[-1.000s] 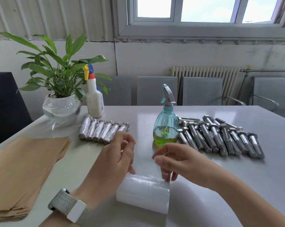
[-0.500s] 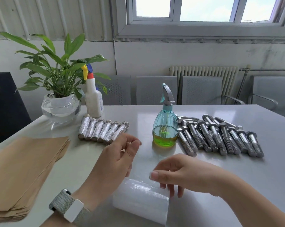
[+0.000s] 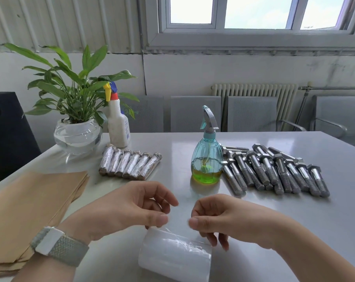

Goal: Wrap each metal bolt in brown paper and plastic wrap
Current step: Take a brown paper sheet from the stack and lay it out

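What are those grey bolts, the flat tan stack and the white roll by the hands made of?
The bolts look like bare steel: grey, shiny, with threaded ends. The tan stack looks like matte brown kraft paper in thin sheets. The roll seems to be clear plastic film, glossy and crinkled at its loose edge, milky where layered.

There is a single view, from a wide-angle camera worn on the person's head. It looks forward and slightly down across a grey table [image 3: 294,210] toward the far wall, where a window [image 3: 254,15] runs along the top edge and a radiator [image 3: 254,98] stands below it. The nearest things sit at the bottom edge: the left hand [image 3: 129,210] and right hand [image 3: 219,218] are close under the lens, with both forearms cut off by the frame. The wide lens bends straight lines near the edges. With only one camera, no part of the scene is shared with another view.
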Tool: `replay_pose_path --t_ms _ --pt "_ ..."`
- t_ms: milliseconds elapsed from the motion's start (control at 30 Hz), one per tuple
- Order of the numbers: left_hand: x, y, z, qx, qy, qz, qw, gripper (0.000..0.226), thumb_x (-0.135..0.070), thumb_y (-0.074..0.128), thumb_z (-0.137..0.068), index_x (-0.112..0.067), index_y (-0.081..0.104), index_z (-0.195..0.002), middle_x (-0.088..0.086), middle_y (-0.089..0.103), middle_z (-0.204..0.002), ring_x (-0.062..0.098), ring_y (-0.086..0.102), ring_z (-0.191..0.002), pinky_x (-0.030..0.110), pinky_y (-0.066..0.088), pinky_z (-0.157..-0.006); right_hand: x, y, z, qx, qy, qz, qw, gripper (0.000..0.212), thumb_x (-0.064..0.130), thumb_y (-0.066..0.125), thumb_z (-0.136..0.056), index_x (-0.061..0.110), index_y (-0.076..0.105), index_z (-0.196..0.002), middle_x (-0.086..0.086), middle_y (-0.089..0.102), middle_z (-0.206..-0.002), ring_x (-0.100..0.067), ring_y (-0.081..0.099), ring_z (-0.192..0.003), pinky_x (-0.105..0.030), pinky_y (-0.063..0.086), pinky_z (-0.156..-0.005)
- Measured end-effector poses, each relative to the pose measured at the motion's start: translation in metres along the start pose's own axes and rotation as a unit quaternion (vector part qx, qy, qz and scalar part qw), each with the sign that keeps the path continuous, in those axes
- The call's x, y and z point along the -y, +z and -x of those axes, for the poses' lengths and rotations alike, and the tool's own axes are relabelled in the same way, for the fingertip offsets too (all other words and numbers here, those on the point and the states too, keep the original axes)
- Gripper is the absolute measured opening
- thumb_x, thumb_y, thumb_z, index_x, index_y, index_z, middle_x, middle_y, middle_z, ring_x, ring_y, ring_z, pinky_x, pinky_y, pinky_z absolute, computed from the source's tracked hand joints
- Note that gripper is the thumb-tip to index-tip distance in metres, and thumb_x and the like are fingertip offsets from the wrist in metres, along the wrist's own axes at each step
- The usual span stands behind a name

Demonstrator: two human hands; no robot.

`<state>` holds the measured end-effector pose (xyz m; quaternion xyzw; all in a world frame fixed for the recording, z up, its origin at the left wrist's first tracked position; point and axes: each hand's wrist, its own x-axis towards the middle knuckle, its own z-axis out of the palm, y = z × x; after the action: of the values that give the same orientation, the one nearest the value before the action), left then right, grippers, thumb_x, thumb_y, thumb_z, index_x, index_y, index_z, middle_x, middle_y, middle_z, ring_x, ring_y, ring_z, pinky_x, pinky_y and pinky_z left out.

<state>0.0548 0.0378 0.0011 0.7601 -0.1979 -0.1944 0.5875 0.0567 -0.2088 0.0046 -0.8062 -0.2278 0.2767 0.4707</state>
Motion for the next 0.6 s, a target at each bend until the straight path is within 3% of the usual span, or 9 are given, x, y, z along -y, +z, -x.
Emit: replay_pose_path --t_ms 100,167,300,467,533,600 --pt "-0.004 0.001 0.0 -0.02 0.044 0.022 0.999 0.028 -0.011 0.08 -0.073 -0.018 0.073 -0.099 0.001 0.066 -0.084 0.014 0.058 -0.073 0.021 0.05 -0.068 0.002 0.003 0.001 0.003 -0.009 0.023 1.0 0.042 0.061 0.071 -0.072 0.024 0.067 -0.093 0.012 0.061 -0.075 -0.009 0.057 -0.071 -0.028 0.049 -0.059" --pt "-0.006 0.001 0.001 -0.032 0.073 0.034 0.996 0.025 -0.007 0.078 -0.074 -0.016 0.073 -0.097 0.002 0.065 -0.081 0.015 0.059 -0.07 0.021 0.051 -0.068 0.002 0.004 0.001 0.002 -0.028 0.062 0.998 0.042 0.063 0.074 -0.067 0.031 0.068 -0.093 0.015 0.061 -0.079 -0.005 0.057 -0.075 -0.029 0.05 -0.065" --pt "-0.009 0.003 0.001 -0.065 0.109 0.045 0.991 0.022 -0.005 0.076 -0.074 -0.016 0.074 -0.092 0.003 0.065 -0.078 0.015 0.06 -0.068 0.021 0.052 -0.067 0.001 0.001 0.001 -0.026 -0.048 0.083 0.995 0.019 0.046 0.077 -0.078 0.031 0.064 -0.079 0.009 0.062 -0.08 -0.006 0.054 -0.069 -0.029 0.049 -0.067" --pt "-0.01 0.004 0.0 -0.104 0.14 0.044 0.984 0.02 -0.007 0.072 -0.076 -0.017 0.074 -0.093 0.001 0.063 -0.076 0.014 0.058 -0.067 0.021 0.05 -0.064 0.003 -0.005 0.002 -0.067 -0.095 0.034 0.993 0.015 0.029 0.072 -0.087 0.019 0.065 -0.078 0.005 0.065 -0.071 -0.009 0.058 -0.065 -0.025 0.05 -0.065" --pt "-0.009 0.005 -0.001 -0.126 0.143 0.019 0.982 0.021 -0.009 0.068 -0.079 -0.019 0.074 -0.096 0.0 0.063 -0.077 0.013 0.057 -0.067 0.021 0.049 -0.063 0.003 -0.008 0.002 -0.097 -0.115 0.046 0.988 0.013 0.025 0.068 -0.091 0.016 0.065 -0.082 0.002 0.069 -0.071 -0.009 0.061 -0.066 -0.023 0.05 -0.066" --pt "-0.007 0.011 -0.004 -0.151 0.144 -0.072 0.975 0.022 -0.018 0.061 -0.084 -0.029 0.073 -0.099 -0.005 0.062 -0.08 0.01 0.055 -0.069 0.019 0.047 -0.065 0.002 -0.01 0.001 -0.123 -0.136 0.072 0.98 0.012 0.021 0.064 -0.093 0.02 0.064 -0.081 0.001 0.07 -0.07 -0.008 0.064 -0.066 -0.02 0.049 -0.065"
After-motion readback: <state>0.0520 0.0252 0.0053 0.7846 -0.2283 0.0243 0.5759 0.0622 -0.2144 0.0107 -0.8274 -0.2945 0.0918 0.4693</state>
